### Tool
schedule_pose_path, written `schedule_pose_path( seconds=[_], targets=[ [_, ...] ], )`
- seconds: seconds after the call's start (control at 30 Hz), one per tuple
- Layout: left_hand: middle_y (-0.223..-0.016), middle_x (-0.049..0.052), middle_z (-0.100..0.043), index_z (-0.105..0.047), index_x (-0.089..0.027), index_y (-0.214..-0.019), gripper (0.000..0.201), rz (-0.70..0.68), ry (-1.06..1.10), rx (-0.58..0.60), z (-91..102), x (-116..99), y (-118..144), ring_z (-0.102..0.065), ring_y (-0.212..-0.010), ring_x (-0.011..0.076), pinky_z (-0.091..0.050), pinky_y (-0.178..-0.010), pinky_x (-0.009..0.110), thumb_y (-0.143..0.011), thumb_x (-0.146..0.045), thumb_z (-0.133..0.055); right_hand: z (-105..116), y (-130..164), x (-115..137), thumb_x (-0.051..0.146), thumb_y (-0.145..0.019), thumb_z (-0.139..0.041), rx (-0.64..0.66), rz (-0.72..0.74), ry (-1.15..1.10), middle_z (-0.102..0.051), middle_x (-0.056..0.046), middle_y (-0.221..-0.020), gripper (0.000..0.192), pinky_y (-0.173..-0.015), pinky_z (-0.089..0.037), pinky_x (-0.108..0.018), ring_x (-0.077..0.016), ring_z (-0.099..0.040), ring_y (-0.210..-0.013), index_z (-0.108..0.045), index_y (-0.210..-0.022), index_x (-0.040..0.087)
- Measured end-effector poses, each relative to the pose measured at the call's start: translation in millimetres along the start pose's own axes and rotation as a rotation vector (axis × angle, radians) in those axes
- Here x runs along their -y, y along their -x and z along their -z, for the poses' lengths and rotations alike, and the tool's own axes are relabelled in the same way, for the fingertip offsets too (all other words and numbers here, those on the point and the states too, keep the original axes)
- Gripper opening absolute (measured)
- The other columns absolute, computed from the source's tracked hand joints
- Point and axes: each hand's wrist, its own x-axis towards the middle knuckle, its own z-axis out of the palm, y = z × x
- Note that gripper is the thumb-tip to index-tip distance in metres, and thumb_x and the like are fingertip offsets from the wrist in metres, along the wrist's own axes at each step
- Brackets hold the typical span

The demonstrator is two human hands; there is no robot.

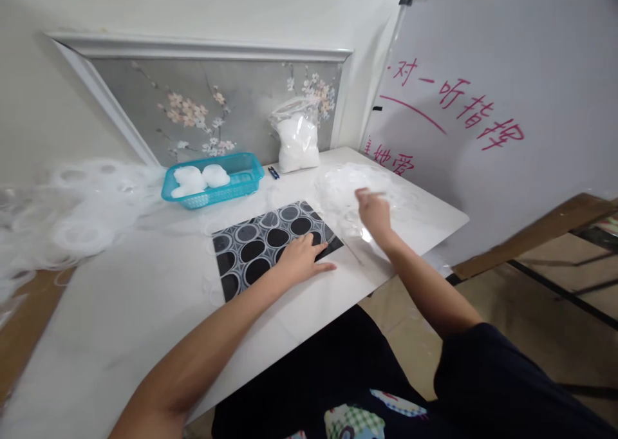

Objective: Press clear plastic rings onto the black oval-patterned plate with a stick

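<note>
A black sheet (252,252) with rows of round cut-outs outlined by pale rings lies on the white table. My left hand (300,257) rests flat on its near right part, fingers spread, and covers some of the circles. To the right, my right hand (374,212) is over a pile of thin translucent plastic pieces (338,181). Its fingers are curled together and slightly smeared by motion. Whatever they pinch, if anything, is too small to make out. A thin stick-like thing (354,252) lies between the sheet and my right arm.
Behind the sheet stands a blue plastic basket (248,185) with several white round pieces. A clear bag of white material (298,143) leans near the wall, beside a small dark blue object (273,172). Translucent rings (82,233) heap up at left; a whiteboard (483,104) borders the right.
</note>
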Motion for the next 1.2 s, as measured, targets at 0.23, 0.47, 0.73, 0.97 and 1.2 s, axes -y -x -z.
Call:
schedule_pose_path(
  seconds=[0.23, 0.47, 0.73, 0.97, 1.2],
  targets=[
    [-0.109, 0.014, -0.059, -0.053, -0.024, -0.139, 0.065, -0.070, -0.088, -0.007, 11.0, 2, 15, -0.059, -0.095, 0.0291, -0.046, -0.081, 0.038, -0.091, -0.066, -0.043, -1, 12, 17, 0.045, -0.093, -0.043, 0.113, 0.015, -0.421, -0.073, -0.009, -0.093, 0.039, -0.056, -0.045, -0.027, -0.0141, -0.057, -0.051, -0.068, -0.093, 0.016],
    [-0.112, 0.017, -0.060, -0.045, -0.017, -0.144, 0.072, -0.042, -0.145, -0.017, 17.9, 1, 4, -0.061, -0.098, 0.0309, -0.047, -0.080, 0.038, -0.092, -0.067, -0.039, -7, 32, 24, 0.052, -0.085, -0.054, 0.249, -0.076, -0.699, -0.069, -0.013, -0.108, 0.041, -0.044, -0.044, -0.025, -0.0091, -0.054, -0.046, -0.067, -0.084, 0.014],
    [-0.124, 0.019, -0.055, -0.050, -0.021, -0.141, 0.074, 0.065, -0.101, 0.059, 9.5, -4, -18, -0.056, -0.111, 0.0352, -0.045, -0.087, 0.041, -0.087, -0.071, -0.045, 19, -31, -20, 0.038, -0.083, -0.054, -0.305, -0.254, -0.529, -0.071, -0.010, -0.084, 0.029, -0.052, -0.045, -0.028, -0.0127, -0.056, -0.049, -0.066, -0.089, 0.013],
    [-0.118, 0.018, -0.057, -0.031, -0.012, -0.151, 0.079, -0.010, -0.064, 0.000, 17.2, 9, 6, -0.058, -0.104, 0.0296, -0.045, -0.086, 0.038, -0.094, -0.067, -0.035, 14, 1, 6, 0.044, -0.080, -0.062, -0.091, -0.334, -0.955, -0.071, -0.009, -0.084, 0.031, -0.063, -0.049, -0.027, -0.0196, -0.065, -0.080, -0.065, -0.091, 0.016],
    [-0.104, 0.013, -0.060, -0.056, -0.013, -0.132, 0.069, -0.127, -0.083, -0.105, 17.3, 20, 54, -0.058, -0.095, 0.0272, -0.046, -0.083, 0.038, -0.094, -0.066, -0.033, 30, 41, 49, 0.029, -0.084, -0.060, 0.446, -0.604, -1.603, -0.068, -0.001, -0.081, 0.008, -0.069, -0.054, -0.028, -0.0143, -0.063, -0.073, -0.061, -0.078, 0.023]
  ],
)
